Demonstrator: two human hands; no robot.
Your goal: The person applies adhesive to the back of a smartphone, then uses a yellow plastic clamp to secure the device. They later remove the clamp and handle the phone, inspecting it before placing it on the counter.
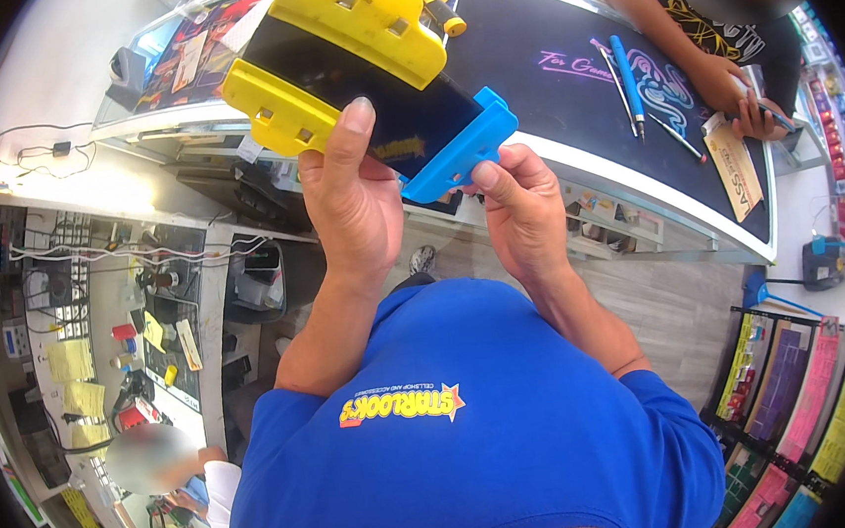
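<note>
I hold a black phone (pixel 411 116) up in front of me, tilted, with a wide yellow clamp (pixel 363 15) on its upper edge and another yellow clamp (pixel 271 107) on its lower left edge. A blue clamp (pixel 458 152) sits across its right end. My left hand (pixel 353 200) grips the phone from below, thumb over the lower edge beside the yellow clamp. My right hand (pixel 522 206) has its thumb and fingers closed on the blue clamp. A small yellow piece (pixel 448 14) shows behind the upper clamp.
A dark-topped counter (pixel 554 105) carries blue and silver tools (pixel 632 84) and a beige packet (pixel 733 170). Across it, a person (pixel 723 52) holds a phone. Cluttered workbenches (pixel 100 329) and people (pixel 188 501) are at left; a display rack (pixel 785 394) is at lower right.
</note>
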